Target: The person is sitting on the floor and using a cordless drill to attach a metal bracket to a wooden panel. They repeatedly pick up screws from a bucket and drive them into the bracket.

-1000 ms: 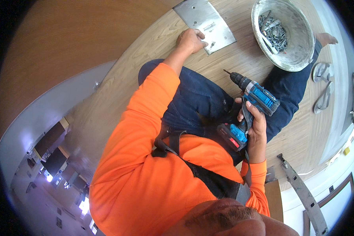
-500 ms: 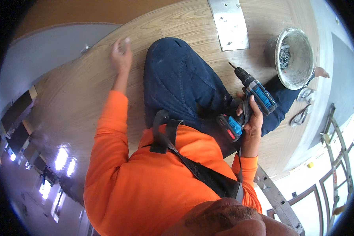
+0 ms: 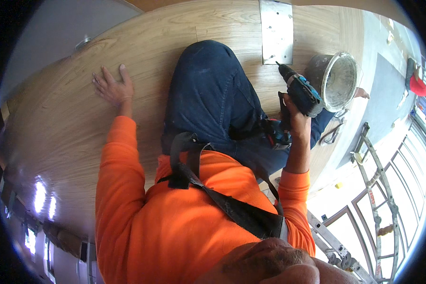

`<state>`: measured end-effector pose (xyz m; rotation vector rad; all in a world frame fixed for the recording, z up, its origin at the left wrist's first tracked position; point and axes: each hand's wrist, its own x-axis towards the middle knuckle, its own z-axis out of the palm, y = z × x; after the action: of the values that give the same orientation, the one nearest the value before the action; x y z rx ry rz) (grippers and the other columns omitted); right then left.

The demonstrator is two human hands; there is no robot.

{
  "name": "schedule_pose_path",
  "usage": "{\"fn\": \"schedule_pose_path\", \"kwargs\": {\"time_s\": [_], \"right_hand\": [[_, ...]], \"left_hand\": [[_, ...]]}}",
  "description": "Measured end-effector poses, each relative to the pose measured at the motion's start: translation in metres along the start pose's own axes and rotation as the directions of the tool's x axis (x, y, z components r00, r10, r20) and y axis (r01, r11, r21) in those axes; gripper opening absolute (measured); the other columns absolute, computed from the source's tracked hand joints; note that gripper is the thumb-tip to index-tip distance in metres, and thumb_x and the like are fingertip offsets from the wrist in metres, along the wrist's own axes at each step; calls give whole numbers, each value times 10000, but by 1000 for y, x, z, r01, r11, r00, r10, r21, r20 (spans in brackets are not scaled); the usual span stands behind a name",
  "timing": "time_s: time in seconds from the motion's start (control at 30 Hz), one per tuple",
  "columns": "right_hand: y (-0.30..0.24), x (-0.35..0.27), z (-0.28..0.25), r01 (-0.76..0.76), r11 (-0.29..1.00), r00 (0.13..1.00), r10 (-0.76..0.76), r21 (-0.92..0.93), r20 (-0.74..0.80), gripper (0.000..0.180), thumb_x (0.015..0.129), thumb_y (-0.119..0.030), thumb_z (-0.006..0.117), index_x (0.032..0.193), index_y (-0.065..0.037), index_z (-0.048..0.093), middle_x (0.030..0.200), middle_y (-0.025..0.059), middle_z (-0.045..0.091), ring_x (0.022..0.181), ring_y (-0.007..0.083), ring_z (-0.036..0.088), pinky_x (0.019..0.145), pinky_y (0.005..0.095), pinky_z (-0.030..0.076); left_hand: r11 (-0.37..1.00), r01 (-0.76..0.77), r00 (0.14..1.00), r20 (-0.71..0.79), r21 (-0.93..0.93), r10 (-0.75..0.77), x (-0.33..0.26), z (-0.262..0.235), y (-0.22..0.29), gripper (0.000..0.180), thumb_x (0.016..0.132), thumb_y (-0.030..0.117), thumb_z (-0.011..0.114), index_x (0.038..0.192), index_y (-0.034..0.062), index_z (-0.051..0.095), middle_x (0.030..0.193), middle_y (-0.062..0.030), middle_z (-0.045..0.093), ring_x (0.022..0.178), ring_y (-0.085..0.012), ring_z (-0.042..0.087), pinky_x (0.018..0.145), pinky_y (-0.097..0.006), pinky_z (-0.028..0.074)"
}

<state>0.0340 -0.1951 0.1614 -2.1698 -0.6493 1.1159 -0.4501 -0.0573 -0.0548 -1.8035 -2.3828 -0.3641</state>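
Note:
My left hand (image 3: 113, 87) rests palm down on the wood-grain surface (image 3: 151, 57), its fingers spread and nothing in them. On the other side, my right hand (image 3: 296, 116) grips a blue and black cordless drill (image 3: 304, 92) by its handle. The drill's bit points away from me, toward the near end of a silver metal plate (image 3: 277, 33) with several holes. Just right of the drill stands a smeared grey bucket (image 3: 325, 75), leaning slightly; its contents do not show clearly. My bent knee (image 3: 206, 66) lies between both hands.
Sandals (image 3: 333, 135) lie right of my leg, beyond the drill. My bare foot (image 3: 362, 93) shows past the bucket. A worn ladder (image 3: 376, 189) stands at the right, and a metal ladder (image 3: 336, 241) is at the lower right, below the raised surface's edge.
My left hand has moved left and settled flat on the wood. The drill has turned in my right hand, and its bit appears closer to the metal plate. The whole view has shifted.

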Motion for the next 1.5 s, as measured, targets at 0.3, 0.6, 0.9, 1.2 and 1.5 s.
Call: {"fn": "schedule_pose_path", "kwargs": {"time_s": [0.3, 0.6, 0.9, 1.2, 1.5], "right_hand": [[-10, 6, 19, -25, 994, 1000, 26, -107, 11, 191, 912, -178, 734, 1017, -33, 668, 803, 28, 642, 640, 127, 588, 565, 299, 462], [-14, 16, 20, -125, 989, 992, 125, -85, 0, 199, 918, -184, 732, 1034, -36, 669, 810, 30, 649, 646, 126, 604, 561, 291, 471], [-15, 20, 26, 224, 932, 975, -212, -285, 73, 288, 880, -129, 754, 1134, -19, 675, 886, 98, 701, 746, 211, 660, 700, 347, 532], [-27, 28, 46, 258, 749, 966, -205, -610, 156, 703, 792, -194, 765, 1361, 92, 466, 974, 297, 701, 929, 465, 691, 812, 504, 558], [-21, 34, 46, 157, 890, 981, -92, -428, 170, 874, 754, -163, 757, 1396, 235, 317, 968, 330, 690, 939, 459, 694, 817, 486, 566]], "left_hand": [[999, 51, 988, 145, 14, -52, 2, -2, 1, 890, 938, 740, 409, 1566, 110, 378, 1629, -255, 245, 1532, -422, 177, 1229, -597, 116], [999, 38, 988, 147, -12, -36, 3, -9, 2, 879, 945, 731, 406, 1565, 110, 377, 1638, -236, 235, 1536, -421, 162, 1231, -593, 105], [999, -39, 995, 95, -36, 42, 6, -13, 2, 843, 943, 666, 495, 1554, 94, 394, 1623, -247, 268, 1522, -426, 195, 1221, -593, 143], [997, -53, 985, 162, -50, 60, 3, -10, -6, 867, 955, 641, 537, 1556, 39, 368, 1598, -335, 247, 1508, -465, 210, 1209, -599, 178], [300, -237, 706, 48, -924, 707, -7, -154, 227, 1246, 794, 756, 672, 1576, -77, 177, 1626, -284, 236, 1533, -392, 197, 1245, -507, 145]]}}
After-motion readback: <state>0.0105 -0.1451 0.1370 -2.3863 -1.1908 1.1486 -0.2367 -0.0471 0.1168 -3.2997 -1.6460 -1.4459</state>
